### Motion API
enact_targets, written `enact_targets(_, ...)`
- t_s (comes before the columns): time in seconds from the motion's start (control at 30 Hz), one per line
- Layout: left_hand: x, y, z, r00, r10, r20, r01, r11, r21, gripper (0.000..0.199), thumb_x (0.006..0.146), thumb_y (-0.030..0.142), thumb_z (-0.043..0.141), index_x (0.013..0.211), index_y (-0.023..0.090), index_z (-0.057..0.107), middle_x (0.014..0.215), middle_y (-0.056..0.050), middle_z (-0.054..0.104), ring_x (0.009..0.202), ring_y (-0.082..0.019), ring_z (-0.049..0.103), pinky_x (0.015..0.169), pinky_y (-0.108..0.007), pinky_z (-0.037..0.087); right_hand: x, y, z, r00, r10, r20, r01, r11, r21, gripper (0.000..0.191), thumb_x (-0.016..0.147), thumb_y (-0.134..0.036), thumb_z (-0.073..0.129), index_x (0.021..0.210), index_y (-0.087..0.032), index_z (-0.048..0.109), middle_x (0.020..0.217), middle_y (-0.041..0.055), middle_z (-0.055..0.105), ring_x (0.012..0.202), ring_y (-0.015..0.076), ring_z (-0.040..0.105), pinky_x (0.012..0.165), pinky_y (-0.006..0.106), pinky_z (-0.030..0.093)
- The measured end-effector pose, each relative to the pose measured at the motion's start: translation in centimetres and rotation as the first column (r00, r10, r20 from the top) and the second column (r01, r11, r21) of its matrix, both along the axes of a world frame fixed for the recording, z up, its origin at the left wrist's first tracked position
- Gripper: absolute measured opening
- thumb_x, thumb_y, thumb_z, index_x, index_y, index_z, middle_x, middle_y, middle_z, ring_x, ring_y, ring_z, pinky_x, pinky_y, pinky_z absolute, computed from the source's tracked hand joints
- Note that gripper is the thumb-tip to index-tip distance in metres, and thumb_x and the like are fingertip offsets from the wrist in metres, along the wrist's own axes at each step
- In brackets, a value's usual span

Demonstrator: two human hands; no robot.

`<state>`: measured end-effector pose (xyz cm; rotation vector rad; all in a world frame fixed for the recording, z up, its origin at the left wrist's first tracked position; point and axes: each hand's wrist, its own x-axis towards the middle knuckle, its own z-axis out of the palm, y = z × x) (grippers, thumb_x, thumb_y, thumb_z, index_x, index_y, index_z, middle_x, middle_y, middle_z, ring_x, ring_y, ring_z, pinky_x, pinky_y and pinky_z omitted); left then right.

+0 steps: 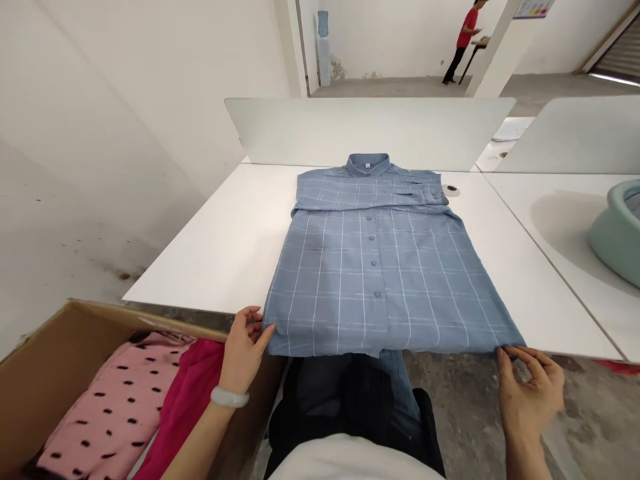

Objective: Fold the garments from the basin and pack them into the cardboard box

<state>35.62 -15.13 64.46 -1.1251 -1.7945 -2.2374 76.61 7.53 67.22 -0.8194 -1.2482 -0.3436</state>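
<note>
In this white-walled room (150, 100), on the white table (200, 247), a blue checked shirt (375, 267) lies folded flat, the left hand (245, 350) open against its near corner, thumb and fingers apart, while the right hand (530, 393) pinches the opposite corner, fingertips together on the hem.

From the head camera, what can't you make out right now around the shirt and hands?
Head view:
Whether the right hand grips the blue checked shirt: its fingers hide the hem.
Bottom of the cardboard box: covered by the pink dotted garment and cut off by the lower edge.
Inside of the green basin: cut off by the right edge.
What the distant person holds: too small.
</note>
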Motion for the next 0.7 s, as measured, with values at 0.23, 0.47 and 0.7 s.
enact_targets(0.23, 0.2, -0.6, -0.2, 0.985, -0.063, -0.163, 0.033, 0.982, -0.185, 0.041, 0.078, 0.037, 0.055, 0.112, 0.02, 0.041, 0.105, -0.009, 0.059, 0.085, -0.021, 0.065, 0.077, -0.038, 0.053, -0.1, 1.7, -2.1, 0.827, 0.421, -0.372, -0.475, 0.878, -0.065, 0.057, 0.069, -0.046, 0.072, 0.114, -0.015, 0.056, 0.112, 0.0111, 0.058, 0.106, 0.0238, 0.058, 0.097, 0.045, 0.045)
enact_targets(0.47, 0.4, -1.6, 0.0, 0.936, -0.146, -0.319, 0.058, 0.961, -0.271, 0.06, 0.083, 0.034, 0.049, 0.138, 0.019, 0.029, 0.096, -0.004, 0.063, 0.087, -0.022, 0.063, 0.08, -0.035, 0.047, 0.1, 2.2, -2.3, 0.469, 0.652, -0.596, -0.798, 0.602, 0.031, 0.042, 0.063, -0.036, 0.078, 0.097, -0.017, 0.061, 0.098, 0.0012, 0.065, 0.09, 0.0137, 0.062, 0.097, 0.038, 0.046)
enact_targets(0.7, 1.4, -2.0, -0.7, 0.902, -0.407, -0.141, 0.368, 0.899, -0.239, 0.049, 0.08, 0.037, 0.052, 0.124, 0.015, 0.051, 0.108, -0.008, 0.062, 0.084, -0.018, 0.063, 0.081, -0.032, 0.049, 2.1, 1.1, -0.9, 0.226, 0.668, -0.709, -0.961, 0.272, -0.05, 0.031, 0.053, -0.027, 0.083, 0.076, -0.02, 0.064, 0.08, -0.0014, 0.068, 0.067, 0.0126, 0.064, 0.064, 0.026, 0.057)
